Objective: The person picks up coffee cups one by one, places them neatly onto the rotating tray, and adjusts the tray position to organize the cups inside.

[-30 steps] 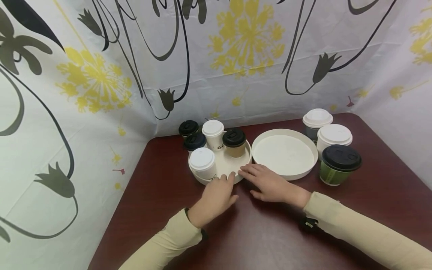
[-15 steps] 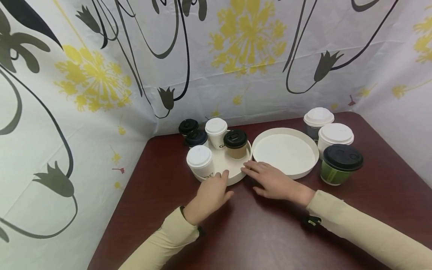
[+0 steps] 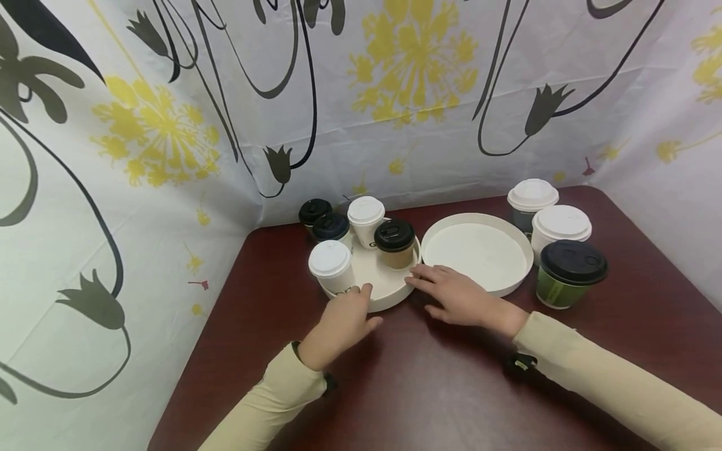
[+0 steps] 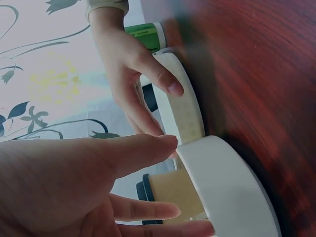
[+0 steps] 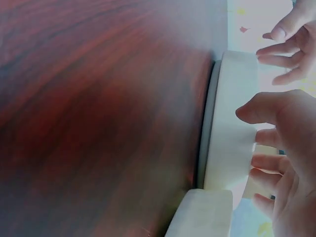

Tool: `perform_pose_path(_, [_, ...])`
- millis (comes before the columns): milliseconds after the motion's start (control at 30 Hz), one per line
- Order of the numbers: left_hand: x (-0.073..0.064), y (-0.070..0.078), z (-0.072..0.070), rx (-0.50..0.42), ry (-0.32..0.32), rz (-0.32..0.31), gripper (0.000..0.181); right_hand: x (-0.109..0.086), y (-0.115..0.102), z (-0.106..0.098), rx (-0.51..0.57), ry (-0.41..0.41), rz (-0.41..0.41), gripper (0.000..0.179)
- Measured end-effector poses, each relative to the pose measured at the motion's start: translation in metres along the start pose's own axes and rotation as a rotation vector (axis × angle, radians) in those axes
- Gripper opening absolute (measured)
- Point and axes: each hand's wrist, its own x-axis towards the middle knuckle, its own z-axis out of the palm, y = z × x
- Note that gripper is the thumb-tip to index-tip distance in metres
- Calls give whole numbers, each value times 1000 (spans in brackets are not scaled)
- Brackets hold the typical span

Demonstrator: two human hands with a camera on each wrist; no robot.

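A round white turntable tray (image 3: 389, 293) bears a white-lidded cup (image 3: 330, 266) at front left, another white-lidded cup (image 3: 366, 219) at the back, a navy-lidded cup (image 3: 331, 227) and a brown cup with a black lid (image 3: 395, 241). My left hand (image 3: 340, 326) has its fingertips at the front rim, beside the front white-lidded cup. At the right rim lie the loosely extended fingers of my right hand (image 3: 459, 299). In the right wrist view, the thumb and fingers spread along the tray's wall (image 5: 232, 128). Neither hand grips a cup.
A second round white tray (image 3: 476, 250), bare on top, stands close on the right. Beyond it are two white-lidded cups (image 3: 561, 225) (image 3: 533, 197) and a green cup with a black lid (image 3: 566, 275). Another black-lidded cup (image 3: 314, 212) stands behind the left tray. Patterned cloth (image 3: 338, 100) surrounds the table.
The left tray has turned clockwise: its back cups shifted right, the front white-lidded cup left, the brown cup slightly nearer. My left hand slid left along the rim; the right moved slightly.
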Motion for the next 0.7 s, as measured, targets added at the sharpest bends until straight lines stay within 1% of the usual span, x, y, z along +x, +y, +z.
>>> perform_pose_path(100, [1,-4,-1,-27,-26,-17,60,1,2,-1,5,-10,-2,65])
perform_pose_path(233, [3,-8,-4,-59,-52,-22,59,2,2,-3,20,-30,-5,65])
perform_pose_path(333, [5,-10,-6,-75,-89,-28,59,2,0,-5,27,-42,-1,65])
perform_pose_path(467, [8,-16,-12,-119,-164,-34,61,2,-2,-5,28,-48,-2,66])
perform_pose_path(533, [8,-19,-18,-149,-178,-30,61,2,-3,-5,27,-48,-6,66])
perform_pose_path(600, [8,-22,-27,-172,-169,-29,60,2,-4,-6,27,-48,-8,66])
perform_pose_path(633, [7,-24,-33,-172,-146,-27,58,2,-4,-6,26,-46,-10,66])
perform_pose_path(700, [7,-29,-51,-180,-91,-34,54,2,-4,-6,27,-40,-11,66])
